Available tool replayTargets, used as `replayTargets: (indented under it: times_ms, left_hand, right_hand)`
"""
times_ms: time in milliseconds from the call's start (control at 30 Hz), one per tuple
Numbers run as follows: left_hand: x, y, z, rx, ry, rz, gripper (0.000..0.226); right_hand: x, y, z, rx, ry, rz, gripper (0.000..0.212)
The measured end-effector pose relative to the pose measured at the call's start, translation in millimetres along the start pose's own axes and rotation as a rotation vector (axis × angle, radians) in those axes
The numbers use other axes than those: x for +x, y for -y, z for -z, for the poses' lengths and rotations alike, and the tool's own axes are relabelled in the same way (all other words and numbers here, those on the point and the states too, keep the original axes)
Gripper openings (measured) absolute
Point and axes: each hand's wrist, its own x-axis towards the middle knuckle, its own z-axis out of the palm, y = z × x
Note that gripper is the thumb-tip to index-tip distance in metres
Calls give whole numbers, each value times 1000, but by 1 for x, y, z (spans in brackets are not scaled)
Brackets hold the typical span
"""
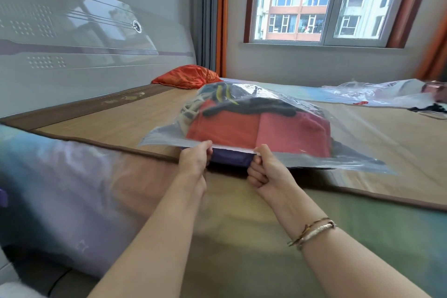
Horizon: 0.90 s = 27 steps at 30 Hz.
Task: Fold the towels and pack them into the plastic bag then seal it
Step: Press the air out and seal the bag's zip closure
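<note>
Clear, slippery film makes the stuffed plastic bag point(254, 113) on the bamboo mat point(116, 118) floppy, so left hand point(193, 162) and right hand point(267, 168) pinch its near open lip, fingers curled, probably best for sealing.

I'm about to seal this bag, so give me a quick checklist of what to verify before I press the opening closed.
1. Both hands on the open edge: ok. The left hand and right hand each pinch the near edge of the plastic bag.
2. Folded items inside: ok. The red towel and dark items sit within the plastic.
3. Nothing across the opening: not ok. A purple fabric shows at the mouth between the hands.
4. Opening already closed: not ok, it gapes between the hands.
5. Seal strip aligned along its length: cannot tell.
</note>
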Motion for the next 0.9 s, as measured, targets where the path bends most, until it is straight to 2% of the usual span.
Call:
replayTargets:
  times_ms: [100, 200, 300, 367, 400, 467, 533, 567, 733, 900]
  left_hand:
    - [-1, 0, -2, -49, -47, 19, 37]
    - [-3, 2, -6, -99, -177, 21, 37]
    - [-14, 4, -17, -46, -357, -108, 35]
    - [-28, 6, -29, 6, -382, -180, 36]
    - [-35, 8, -37, 51, -343, -163, 40]
    - [-44, 18, -56, 132, -152, -98, 46]
    - [-49, 31, -74, 192, 65, -19, 39]
    - [-50, 36, -79, 204, 123, 5, 33]
    - [-47, 37, -84, 135, 177, 14, 22]
    - [-35, 40, -72, 88, 257, -8, 37]
  right_hand:
    - [-5, 8, 19, -13, -38, 19, 32]
    - [-10, 20, 38, -50, -88, 57, 33]
    - [-15, 28, 54, -139, -104, 87, 36]
    - [-16, 29, 58, -182, -106, 76, 38]
    - [-16, 30, 59, -192, -105, 65, 38]
    - [-16, 33, 58, -198, -99, 27, 38]
    - [-17, 37, 57, -203, -94, -11, 39]
    - [-17, 39, 56, -216, -96, -21, 39]
    - [-20, 45, 58, -237, -134, -22, 36]
    - [-33, 63, 80, -172, -198, -5, 37]
